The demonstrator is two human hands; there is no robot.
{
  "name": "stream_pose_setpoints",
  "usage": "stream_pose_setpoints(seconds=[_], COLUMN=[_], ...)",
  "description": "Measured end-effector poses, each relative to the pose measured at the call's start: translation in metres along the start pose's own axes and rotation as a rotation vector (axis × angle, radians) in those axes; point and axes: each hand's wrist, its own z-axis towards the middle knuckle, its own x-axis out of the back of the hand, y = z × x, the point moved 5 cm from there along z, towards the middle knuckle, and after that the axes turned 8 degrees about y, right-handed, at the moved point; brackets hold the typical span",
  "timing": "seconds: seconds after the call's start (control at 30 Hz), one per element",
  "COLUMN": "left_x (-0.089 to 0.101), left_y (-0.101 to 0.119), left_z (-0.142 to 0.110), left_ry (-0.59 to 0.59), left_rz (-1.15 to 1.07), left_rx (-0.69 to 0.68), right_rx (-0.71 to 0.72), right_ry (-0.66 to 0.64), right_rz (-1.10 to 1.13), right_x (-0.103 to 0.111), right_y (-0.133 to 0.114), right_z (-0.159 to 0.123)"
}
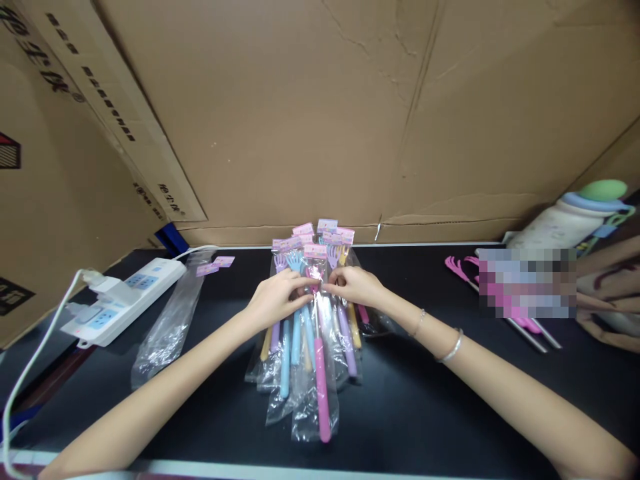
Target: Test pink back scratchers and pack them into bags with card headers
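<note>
A pink back scratcher [323,393] in a clear bag with a pink header card [315,251] lies on top of a pile. My left hand [280,295] pinches the left edge of this bag near the scratcher's head. On the other side, my right hand [359,287] has its thumb and fingers closed at the bag's right edge. Beneath are several more bagged back scratchers, among them a blue one [285,363], a purple one [347,340] and a yellow one [355,327]. Their cards fan out at the far end.
On the left lie a white power strip [135,300], empty clear bags [170,327] and loose header cards [215,266]. Loose pink back scratchers [520,320] rest at right, partly blurred out, by a bottle [560,223]. Cardboard [310,120] walls the back.
</note>
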Motion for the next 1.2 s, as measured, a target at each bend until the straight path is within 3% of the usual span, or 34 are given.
stream_pose_setpoints(seconds=[0.17, 0.33, 0.5, 0.57, 0.73, 0.8, 0.9, 0.97, 1.07, 1.13, 1.2], left_x=[-0.004, -0.003, 0.019, 0.022, 0.005, 0.004, 0.012, 0.019, 0.024, 0.022, 0.02], left_y=[0.005, 0.007, -0.005, -0.008, 0.007, 0.012, 0.01, 0.005, -0.001, -0.002, -0.001], left_z=[-0.004, -0.006, -0.005, -0.002, 0.009, 0.013, 0.018, 0.021, 0.022, 0.023, 0.025], left_ry=[0.059, 0.112, 0.328, 0.335, 0.1, 0.126, 0.288, 0.395, 0.518, 0.539, 0.526], left_rz=[0.086, 0.016, -0.131, -0.266, -0.806, -0.996, -1.192, -1.286, -1.352, -1.358, -1.348], left_rx=[-0.054, -0.059, 0.032, 0.099, 0.294, 0.405, 0.526, 0.568, 0.597, 0.602, 0.598], right_rx=[0.02, 0.027, 0.085, 0.119, 0.211, 0.181, 0.045, -0.06, -0.173, -0.202, -0.191], right_ry=[-0.045, 0.018, 0.095, 0.141, 0.147, 0.167, 0.22, 0.157, -0.096, -0.235, -0.256], right_rz=[0.06, 0.167, 0.404, 0.51, 0.775, 0.847, 0.919, 0.931, 1.027, 1.093, 1.11], right_x=[-0.003, -0.004, 0.01, 0.022, 0.042, 0.046, 0.047, 0.04, 0.021, 0.012, 0.01], right_y=[-0.004, -0.005, -0.018, -0.028, -0.054, -0.053, -0.038, -0.026, -0.019, -0.021, -0.024], right_z=[0.0, -0.002, -0.01, -0.011, -0.011, -0.014, -0.027, -0.041, -0.063, -0.075, -0.081])
